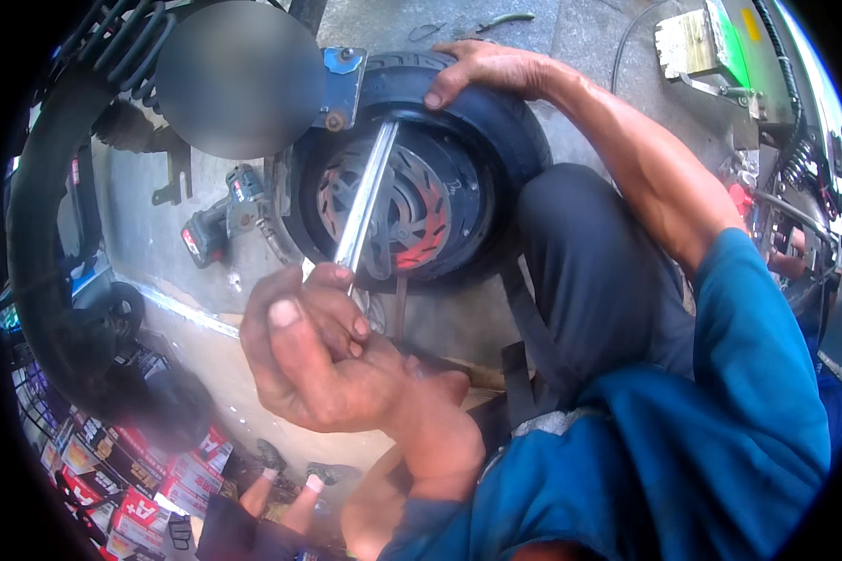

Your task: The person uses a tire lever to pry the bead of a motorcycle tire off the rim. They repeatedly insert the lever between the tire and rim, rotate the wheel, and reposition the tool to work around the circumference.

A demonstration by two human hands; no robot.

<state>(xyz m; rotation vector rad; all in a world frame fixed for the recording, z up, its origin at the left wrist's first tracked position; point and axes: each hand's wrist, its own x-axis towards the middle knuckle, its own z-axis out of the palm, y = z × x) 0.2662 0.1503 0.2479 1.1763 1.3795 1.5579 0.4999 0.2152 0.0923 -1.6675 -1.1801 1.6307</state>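
1. Two bare hands are at a thick black rubber tyre, which lies just beyond the grip; the left hand is closed around a long, straight, silver metal bar.
2. From this grip the bar slants away and slightly rightward, its far end at the tyre's inner edge; whether it is hooked under that edge, I cannot tell.
3. Beyond the grip and to its right, the right hand rests spread on the tyre, with its thumb on the sidewall.
4. Directly past the grip, within the tyre, sits a round slotted metal disc, partly red, with the bar crossing over it.
5. Left of the bar, beyond the grip, lies a cordless power tool with a red-and-black battery.
6. Right of the grip, a dark-trousered knee is near the tyre.
7. Behind the grip, to its left, are red-and-white boxes.
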